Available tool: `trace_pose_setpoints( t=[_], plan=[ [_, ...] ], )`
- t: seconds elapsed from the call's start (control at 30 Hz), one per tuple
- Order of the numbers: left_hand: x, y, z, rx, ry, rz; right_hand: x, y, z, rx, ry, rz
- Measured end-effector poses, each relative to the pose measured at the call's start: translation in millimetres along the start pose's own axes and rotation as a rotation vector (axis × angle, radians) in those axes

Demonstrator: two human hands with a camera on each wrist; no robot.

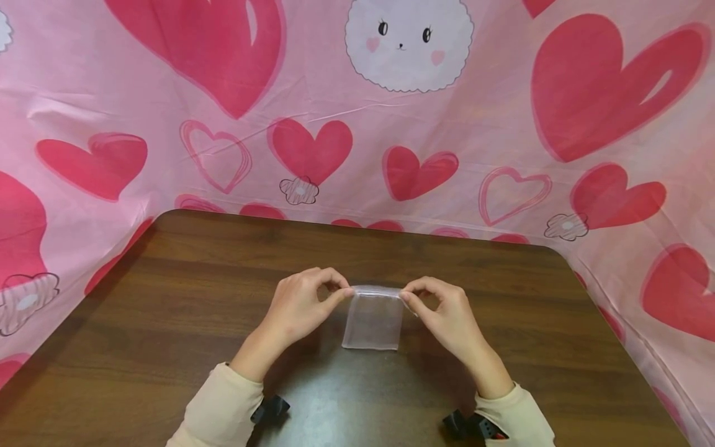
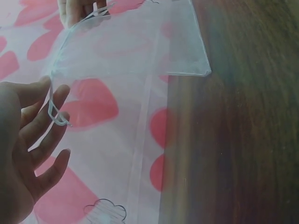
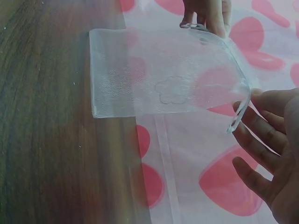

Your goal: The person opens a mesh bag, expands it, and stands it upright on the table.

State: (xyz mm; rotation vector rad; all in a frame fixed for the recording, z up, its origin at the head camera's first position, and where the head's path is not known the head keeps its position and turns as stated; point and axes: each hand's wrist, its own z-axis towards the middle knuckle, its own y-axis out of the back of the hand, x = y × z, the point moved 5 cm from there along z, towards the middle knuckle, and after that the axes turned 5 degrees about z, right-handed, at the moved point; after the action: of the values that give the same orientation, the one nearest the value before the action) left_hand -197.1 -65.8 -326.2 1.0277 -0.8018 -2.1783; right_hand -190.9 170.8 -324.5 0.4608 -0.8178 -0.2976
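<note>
A small sheer white drawstring pouch (image 1: 372, 323) hangs between both hands, its gathered top edge stretched sideways. My left hand (image 1: 301, 303) pinches the top left corner between thumb and fingertips. At the opposite corner my right hand (image 1: 447, 310) pinches the same edge. In the left wrist view a looped drawstring end (image 2: 57, 116) dangles below the left fingertips, and the pouch (image 2: 121, 46) is see-through with nothing visible inside. Another cord end (image 3: 235, 121) hangs by the right fingers in the right wrist view, where the pouch (image 3: 154, 74) stretches out flat.
A dark brown wooden table (image 1: 184, 323) lies beneath the hands. Behind it and at its sides hangs a pink cloth (image 1: 357, 105) printed with red hearts. Dark wrist-worn devices (image 1: 270, 410) sit by the beige sleeves (image 1: 215, 406).
</note>
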Motion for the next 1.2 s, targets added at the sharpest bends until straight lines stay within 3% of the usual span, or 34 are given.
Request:
trace_pose_setpoints(
  t=[0.63, 1.2],
  plan=[
    [-3.4, 5.3, 1.4, 0.013, -0.122, 0.078, 4.5, 6.5, 1.8, 0.078, 0.059, -0.203],
    [-6.9, 8.4, 1.4, 0.003, -0.192, 0.145, 10.2, 6.1, 2.0, 0.122, 0.271, -0.248]
  ],
)
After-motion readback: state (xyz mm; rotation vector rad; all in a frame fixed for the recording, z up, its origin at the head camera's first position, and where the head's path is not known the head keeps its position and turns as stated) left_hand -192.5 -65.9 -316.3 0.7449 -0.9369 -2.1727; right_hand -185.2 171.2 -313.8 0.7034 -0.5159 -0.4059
